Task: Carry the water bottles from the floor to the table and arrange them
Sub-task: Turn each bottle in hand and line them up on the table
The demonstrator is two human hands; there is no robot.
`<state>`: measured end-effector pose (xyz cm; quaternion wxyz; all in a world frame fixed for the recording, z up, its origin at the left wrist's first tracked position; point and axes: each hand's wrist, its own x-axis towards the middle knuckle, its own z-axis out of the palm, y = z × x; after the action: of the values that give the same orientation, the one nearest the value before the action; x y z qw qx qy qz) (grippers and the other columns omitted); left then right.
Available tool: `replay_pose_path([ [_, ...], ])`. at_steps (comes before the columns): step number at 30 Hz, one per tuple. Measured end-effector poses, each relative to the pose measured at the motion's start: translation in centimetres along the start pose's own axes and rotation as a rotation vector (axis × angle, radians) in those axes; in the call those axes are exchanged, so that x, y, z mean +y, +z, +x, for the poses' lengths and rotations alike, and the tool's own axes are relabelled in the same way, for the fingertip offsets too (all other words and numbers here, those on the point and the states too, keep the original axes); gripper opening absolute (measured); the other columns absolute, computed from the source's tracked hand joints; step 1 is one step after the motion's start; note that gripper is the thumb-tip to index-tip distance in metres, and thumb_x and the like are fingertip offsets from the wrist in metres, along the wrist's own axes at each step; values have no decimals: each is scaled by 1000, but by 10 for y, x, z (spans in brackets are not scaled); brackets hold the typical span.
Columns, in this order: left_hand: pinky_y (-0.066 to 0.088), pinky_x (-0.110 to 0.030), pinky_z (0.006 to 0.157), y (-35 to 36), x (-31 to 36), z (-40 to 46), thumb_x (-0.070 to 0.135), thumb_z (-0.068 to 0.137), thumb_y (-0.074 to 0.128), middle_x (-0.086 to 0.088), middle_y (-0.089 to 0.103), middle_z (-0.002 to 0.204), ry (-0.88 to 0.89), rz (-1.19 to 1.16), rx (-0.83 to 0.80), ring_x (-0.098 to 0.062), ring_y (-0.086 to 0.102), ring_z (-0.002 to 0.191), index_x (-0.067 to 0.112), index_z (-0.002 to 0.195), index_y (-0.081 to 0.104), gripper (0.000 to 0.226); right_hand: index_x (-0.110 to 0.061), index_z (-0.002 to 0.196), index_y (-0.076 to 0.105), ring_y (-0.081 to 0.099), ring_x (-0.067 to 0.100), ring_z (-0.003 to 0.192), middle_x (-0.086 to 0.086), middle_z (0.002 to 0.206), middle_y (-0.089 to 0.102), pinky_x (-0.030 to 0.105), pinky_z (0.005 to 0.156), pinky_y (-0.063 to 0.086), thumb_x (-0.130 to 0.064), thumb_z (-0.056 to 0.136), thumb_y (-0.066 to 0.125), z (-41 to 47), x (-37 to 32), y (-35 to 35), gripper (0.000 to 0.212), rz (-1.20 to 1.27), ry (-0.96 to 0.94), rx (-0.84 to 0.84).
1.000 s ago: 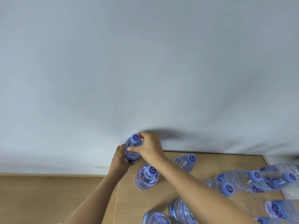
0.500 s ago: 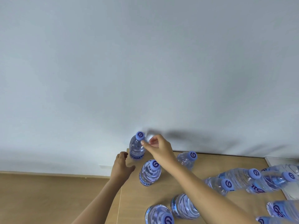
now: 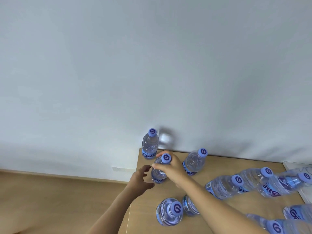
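Several clear water bottles with blue caps stand on a light wooden table [image 3: 217, 162]. One bottle [image 3: 150, 146] stands alone in the table's far left corner against the wall. Just in front of it is a second bottle [image 3: 158, 174]; my right hand [image 3: 170, 168] grips its neck and shoulder below the cap. My left hand [image 3: 140, 180] hovers at that bottle's left side, fingers spread and thumb out, holding nothing. A third bottle [image 3: 194, 163] stands to the right of my right hand.
More bottles crowd the table: one close in front [image 3: 169, 211], one partly hidden under my right forearm [image 3: 190, 206], and several at the right [image 3: 224, 185]. A pale wall [image 3: 152, 65] backs the table. Wooden floor [image 3: 50, 200] lies to the left.
Both hands let go of the corner bottle, which now stands alone. My right hand moved back and took hold of the second bottle; my left hand opened beside it.
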<state>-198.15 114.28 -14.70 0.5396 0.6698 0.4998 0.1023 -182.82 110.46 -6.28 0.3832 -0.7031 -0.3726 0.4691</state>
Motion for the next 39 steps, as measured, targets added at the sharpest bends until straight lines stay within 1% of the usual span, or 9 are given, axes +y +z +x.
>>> replay_pose_path([
  [5,44,-24,88,-11,14,-12,16,69,86,1,53,131,43,-31,28,-16,52,113,21,138,45,80,-15,96,68,66,12,88,0,93,72,25,76,54,-9,76,81,-8,-25,-10,25,53,11,-37],
  [9,44,-24,95,-21,46,-26,16,66,88,12,60,124,163,-146,8,-12,54,118,38,127,48,76,-8,96,68,67,16,82,2,83,69,34,83,55,-9,78,80,-21,-72,-24,21,69,-69,-104],
  [15,50,-14,82,-32,117,-50,20,58,94,12,64,119,432,-306,117,-3,63,107,34,125,49,83,-8,81,61,64,16,62,2,65,64,23,59,51,-12,86,74,-46,-163,-48,15,277,-126,-128],
  [18,53,-15,75,-36,153,-61,29,54,94,21,66,108,473,-334,305,0,65,97,35,118,49,79,-8,86,58,57,22,77,10,80,57,27,70,50,-24,87,74,-61,-203,-59,23,312,-137,-144],
  [22,52,-13,63,-48,189,-78,23,56,88,19,70,94,492,-371,405,-2,68,81,33,104,55,60,-12,101,60,51,23,96,8,97,56,39,102,43,-36,84,75,-80,-241,-71,32,324,-169,-173],
  [28,55,-23,63,-80,231,-115,29,48,85,-1,74,83,530,-442,188,-17,71,75,20,92,65,49,-20,105,65,65,10,93,-5,99,68,34,90,48,-34,90,69,-104,-270,-96,21,113,-426,-312],
  [33,55,-26,66,-95,256,-137,25,52,83,-10,72,84,576,-464,-20,-21,70,77,9,94,68,47,-12,103,64,68,19,99,6,104,70,40,93,54,-35,83,67,-103,-284,-93,31,236,-565,-339],
  [36,58,-33,72,-96,264,-141,25,54,82,-20,71,94,580,-477,-52,-33,70,85,5,99,68,51,-11,97,63,70,30,103,13,106,72,41,88,56,-25,85,66,-101,-288,-88,19,374,-612,-394],
  [39,59,-36,75,-97,268,-139,25,53,83,-19,72,95,582,-472,-51,-35,70,88,8,100,68,52,-12,88,66,72,31,90,13,94,73,42,82,59,-16,83,67,-101,-289,-88,6,419,-647,-387],
])
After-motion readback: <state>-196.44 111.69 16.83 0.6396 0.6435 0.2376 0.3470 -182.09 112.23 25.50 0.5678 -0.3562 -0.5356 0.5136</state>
